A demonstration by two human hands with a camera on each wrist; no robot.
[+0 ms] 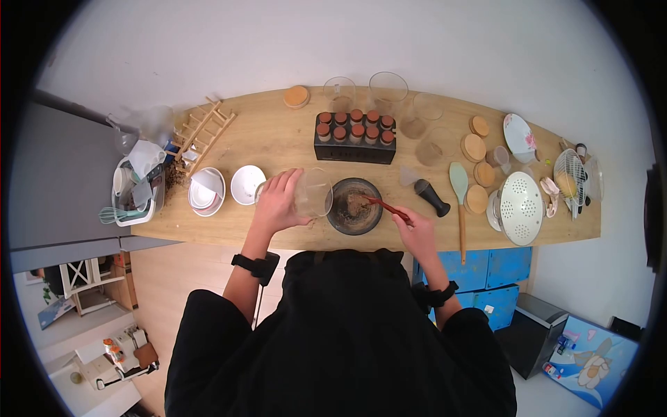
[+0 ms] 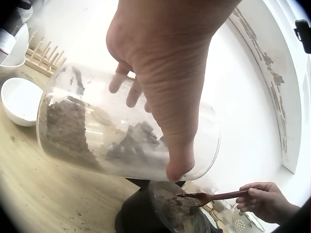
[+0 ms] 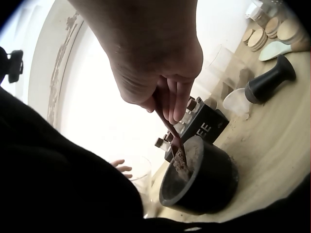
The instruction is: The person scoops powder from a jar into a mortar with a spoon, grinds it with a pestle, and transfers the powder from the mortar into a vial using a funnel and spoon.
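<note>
My left hand point(image 1: 278, 201) grips a clear glass jar point(image 1: 313, 192) tilted on its side, mouth toward a black bowl point(image 1: 354, 206). In the left wrist view the jar point(image 2: 121, 136) holds brown powder near its base, and my fingers point(image 2: 170, 111) wrap over it. My right hand point(image 1: 413, 226) pinches a reddish spoon point(image 1: 385, 206) whose tip sits in the brown powder in the bowl. The right wrist view shows the spoon point(image 3: 172, 131) dipping into the bowl point(image 3: 201, 179), loaded with powder.
A black spice rack point(image 1: 355, 135) stands behind the bowl. White bowls point(image 1: 246, 184) and a wooden plate rack point(image 1: 201, 132) lie left; a black pestle point(image 1: 431, 197), green spatula point(image 1: 459, 187), cork lids point(image 1: 474, 147), a white colander point(image 1: 521, 207) and empty glass jars point(image 1: 388, 89) lie right.
</note>
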